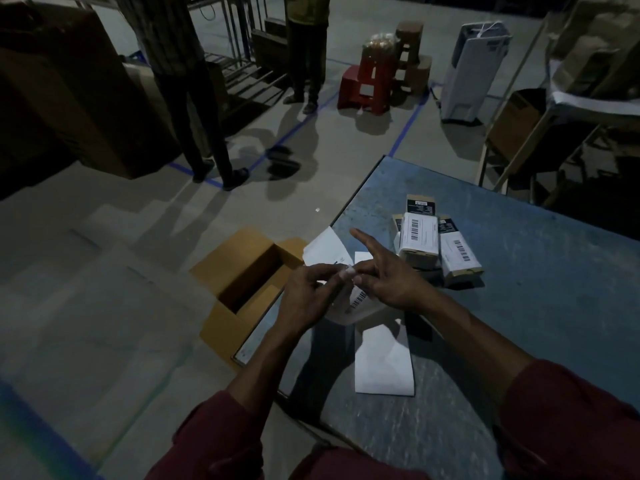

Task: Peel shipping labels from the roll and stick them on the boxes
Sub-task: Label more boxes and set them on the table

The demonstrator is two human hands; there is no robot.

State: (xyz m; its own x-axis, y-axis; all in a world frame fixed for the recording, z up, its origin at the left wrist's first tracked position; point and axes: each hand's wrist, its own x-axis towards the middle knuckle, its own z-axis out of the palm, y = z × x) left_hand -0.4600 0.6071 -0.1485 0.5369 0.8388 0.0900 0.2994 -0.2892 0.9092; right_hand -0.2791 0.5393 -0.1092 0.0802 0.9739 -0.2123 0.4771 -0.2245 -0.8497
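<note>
Dim warehouse, blue table (pixel 519 289): our left hand (pixel 304 299) and right hand (pixel 388 278) pinch a label (pixel 360 299) off its backing strip (pixel 325 251), peeling under way. Labelled boxes (pixel 433 244) wait just beyond; next, we judge, comes pressing it onto a bare box.

Dark red long sleeves (pixel 214 431) pushed up, forearms bare, hands ungloved
</note>
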